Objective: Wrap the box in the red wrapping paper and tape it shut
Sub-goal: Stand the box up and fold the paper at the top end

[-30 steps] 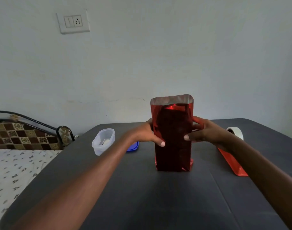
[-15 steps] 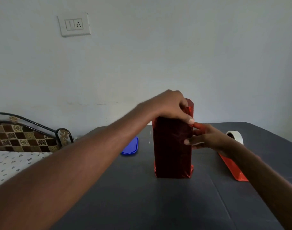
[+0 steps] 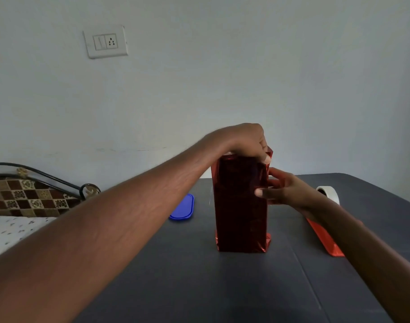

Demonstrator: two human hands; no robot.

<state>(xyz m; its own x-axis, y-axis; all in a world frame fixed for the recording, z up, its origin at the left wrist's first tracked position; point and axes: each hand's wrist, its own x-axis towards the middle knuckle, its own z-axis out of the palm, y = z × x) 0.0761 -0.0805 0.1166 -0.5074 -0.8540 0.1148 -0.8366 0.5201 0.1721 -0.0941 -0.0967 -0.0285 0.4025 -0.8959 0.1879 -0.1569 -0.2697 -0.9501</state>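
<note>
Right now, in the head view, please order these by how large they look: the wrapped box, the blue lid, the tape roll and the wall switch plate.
Largest to smallest:
1. wrapped box
2. wall switch plate
3. blue lid and tape roll: they look about alike, and the right arm hides part of the roll, so I do not rank them.

One box wrapped in red wrapping paper (image 3: 241,206), upright on one desk (image 3: 222,287). Two hands: left (image 3: 243,142), right (image 3: 285,191). One roll of tape (image 3: 328,193). One blue lid (image 3: 183,207). One red paper strip (image 3: 325,238). One wall socket plate (image 3: 105,41). One bed (image 3: 10,220).
</note>
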